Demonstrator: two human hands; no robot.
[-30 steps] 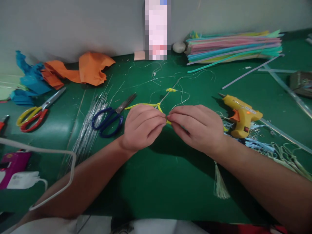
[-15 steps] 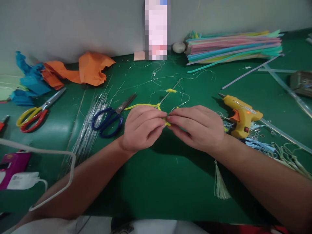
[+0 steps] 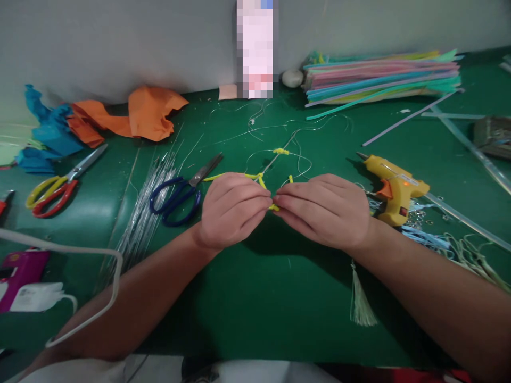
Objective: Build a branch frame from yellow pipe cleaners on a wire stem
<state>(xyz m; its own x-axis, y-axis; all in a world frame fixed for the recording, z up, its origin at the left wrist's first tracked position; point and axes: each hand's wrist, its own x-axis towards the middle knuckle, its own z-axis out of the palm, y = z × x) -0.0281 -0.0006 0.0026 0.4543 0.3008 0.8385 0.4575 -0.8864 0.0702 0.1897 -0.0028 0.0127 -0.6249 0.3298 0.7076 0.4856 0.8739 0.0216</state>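
Both hands meet at the middle of the green table point(image 3: 255, 298). My left hand point(image 3: 231, 210) and my right hand point(image 3: 325, 210) are closed in pinches on a thin yellow strip point(image 3: 261, 180) wound on a wire. The strip runs back from my fingertips toward a small yellow knot point(image 3: 280, 151) on the wire. A short yellow end sticks up just above my right fingers. Blue-handled scissors point(image 3: 178, 194) lie just left of my left hand. A yellow hot glue gun point(image 3: 393, 186) lies right of my right hand.
Yellow-and-red scissors point(image 3: 56, 186) and a bundle of thin wires point(image 3: 147, 213) lie at left. Orange paper point(image 3: 136, 114) and blue paper point(image 3: 43, 133) sit at the back left. A stack of coloured strips point(image 3: 383, 77) is at the back right. A pale tassel point(image 3: 361, 303) and a white cable point(image 3: 99, 255) lie near my arms.
My fingertips have shifted slightly on the yellow strip, and a short yellow end now shows above my right fingers. Nothing else on the table has moved.
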